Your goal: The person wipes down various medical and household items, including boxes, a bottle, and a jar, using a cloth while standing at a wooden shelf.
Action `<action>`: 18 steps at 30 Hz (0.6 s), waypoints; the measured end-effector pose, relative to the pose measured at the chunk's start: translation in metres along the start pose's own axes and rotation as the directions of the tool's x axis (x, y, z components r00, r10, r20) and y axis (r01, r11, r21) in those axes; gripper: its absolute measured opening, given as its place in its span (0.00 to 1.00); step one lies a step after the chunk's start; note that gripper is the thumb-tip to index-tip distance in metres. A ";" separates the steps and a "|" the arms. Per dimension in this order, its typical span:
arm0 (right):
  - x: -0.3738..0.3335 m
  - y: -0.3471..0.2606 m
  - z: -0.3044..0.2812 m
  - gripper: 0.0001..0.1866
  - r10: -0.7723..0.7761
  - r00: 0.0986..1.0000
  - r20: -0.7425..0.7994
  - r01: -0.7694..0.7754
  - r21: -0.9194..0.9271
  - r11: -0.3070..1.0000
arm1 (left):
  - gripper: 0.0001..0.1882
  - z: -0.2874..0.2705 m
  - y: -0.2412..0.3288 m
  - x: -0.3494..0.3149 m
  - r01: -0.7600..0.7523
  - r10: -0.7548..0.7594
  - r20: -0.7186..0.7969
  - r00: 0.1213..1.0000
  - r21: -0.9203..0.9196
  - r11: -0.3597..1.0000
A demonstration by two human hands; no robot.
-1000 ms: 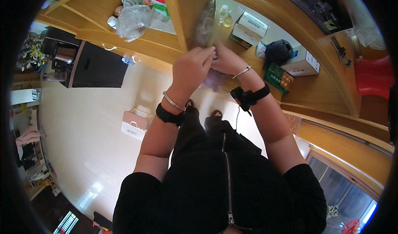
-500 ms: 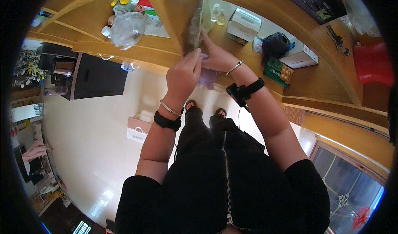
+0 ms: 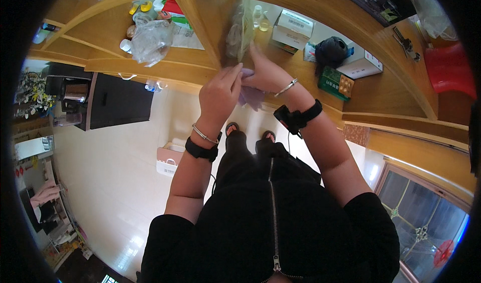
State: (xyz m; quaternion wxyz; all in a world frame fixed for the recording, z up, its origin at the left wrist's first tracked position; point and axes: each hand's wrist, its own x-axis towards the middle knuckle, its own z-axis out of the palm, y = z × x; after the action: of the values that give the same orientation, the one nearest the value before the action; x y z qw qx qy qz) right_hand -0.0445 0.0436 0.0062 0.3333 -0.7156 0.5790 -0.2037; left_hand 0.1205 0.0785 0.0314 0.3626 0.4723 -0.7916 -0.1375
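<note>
A light purple, thin, crumpled sheet (image 3: 251,98) hangs between my two hands at the cabinet's front edge; whether it is cloth or plastic I cannot tell. My left hand (image 3: 220,92) is closed on its upper part, fingers pressed together and pointing away from me. From the other side my right hand (image 3: 268,73) grips the sheet as well, its thumb and fingertips partly hidden. Just beyond the fingers, a clear plastic bag (image 3: 239,35) stands against the compartment's divider.
The wooden cabinet (image 3: 195,72) holds two small bottles (image 3: 257,16), a white box (image 3: 293,27), a black bundle (image 3: 331,51), and a green box (image 3: 333,85) with a blister pack. Left of the divider lies another clear bag (image 3: 150,40). A pink-and-white box (image 3: 168,160) sits on the floor.
My right hand has shifted slightly, its fingers curling closer to the left hand. The purple sheet hangs a little differently below them, and the view has tilted slightly.
</note>
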 end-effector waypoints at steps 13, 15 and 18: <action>-0.029 -0.014 0.006 0.54 -0.095 0.981 -0.167 0.094 -0.013 0.996 | 0.13 0.002 -0.006 0.001 -0.044 0.044 -0.015 0.999 0.029 0.999; -0.038 -0.008 0.010 0.51 -0.128 0.965 -0.229 0.121 -0.047 0.992 | 0.13 0.005 -0.007 0.002 -0.077 0.078 -0.031 0.996 0.030 0.997; -0.062 -0.024 -0.005 0.39 -0.019 0.992 -0.127 0.021 0.012 1.000 | 0.13 0.003 -0.009 0.002 -0.083 0.084 -0.025 0.996 0.043 0.996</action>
State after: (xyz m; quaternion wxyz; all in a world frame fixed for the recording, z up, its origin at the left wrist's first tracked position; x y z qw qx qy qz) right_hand -0.0467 0.1048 0.0327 0.2986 -0.7048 0.5905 -0.2557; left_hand 0.1235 0.0722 0.0254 0.3686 0.4483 -0.8083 -0.0992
